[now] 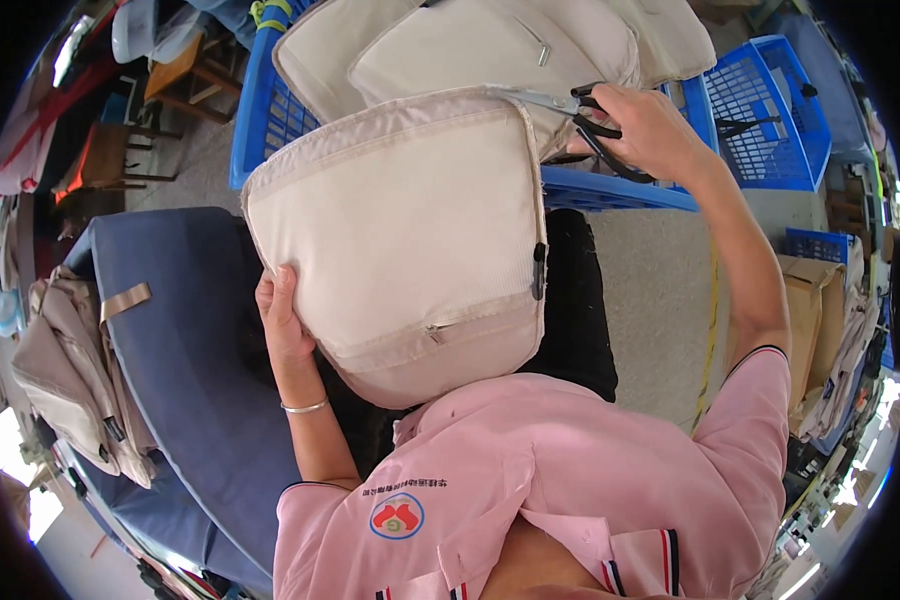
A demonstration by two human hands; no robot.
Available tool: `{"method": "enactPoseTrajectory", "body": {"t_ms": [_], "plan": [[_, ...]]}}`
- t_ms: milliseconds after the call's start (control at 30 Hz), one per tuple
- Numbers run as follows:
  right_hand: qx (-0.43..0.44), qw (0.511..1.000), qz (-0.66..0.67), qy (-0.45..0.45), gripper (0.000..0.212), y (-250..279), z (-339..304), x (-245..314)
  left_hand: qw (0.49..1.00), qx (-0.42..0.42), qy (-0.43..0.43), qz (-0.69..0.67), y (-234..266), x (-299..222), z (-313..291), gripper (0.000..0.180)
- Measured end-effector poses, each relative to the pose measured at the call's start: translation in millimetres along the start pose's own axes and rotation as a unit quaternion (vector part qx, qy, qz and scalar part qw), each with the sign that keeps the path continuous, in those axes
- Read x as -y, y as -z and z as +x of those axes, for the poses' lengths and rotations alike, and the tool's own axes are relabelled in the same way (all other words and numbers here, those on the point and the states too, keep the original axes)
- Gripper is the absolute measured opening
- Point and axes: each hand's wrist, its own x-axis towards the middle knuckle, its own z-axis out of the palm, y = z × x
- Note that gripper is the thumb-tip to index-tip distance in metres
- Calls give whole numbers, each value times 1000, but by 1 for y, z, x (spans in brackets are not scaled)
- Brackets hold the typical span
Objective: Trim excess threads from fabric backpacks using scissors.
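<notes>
my left hand grips a rounded beige fabric panel by its left edge; my right hand holds black-handled metal scissors. far-edge slack could cause miscuts.

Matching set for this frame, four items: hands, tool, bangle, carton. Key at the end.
1. left hand
2. scissors
3. silver bangle
4. cardboard box

A. right of the yellow floor line
B. held in the right hand
C. gripping the beige fabric panel by its left edge
D. around the left wrist

Pairs: 1-C, 2-B, 3-D, 4-A
</notes>
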Motion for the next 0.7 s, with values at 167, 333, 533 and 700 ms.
{"method": "enactPoseTrajectory", "body": {"t_ms": [167,333,533,700], "plan": [[-8,1000,-8,8,58,6,5,-5,1000,-16,-4,6,-7,-2,1,19],[-46,996,-37,60,58,7,16,-8,1000,19,-3,13,2,2,5,29],[-49,996,-36,63,57,2,21,-1,1000,6,1,10,-6,-5,4,28],[21,997,4,-69,48,-11,13,0,999,16,29,23,-14,-13,2,28]]}}
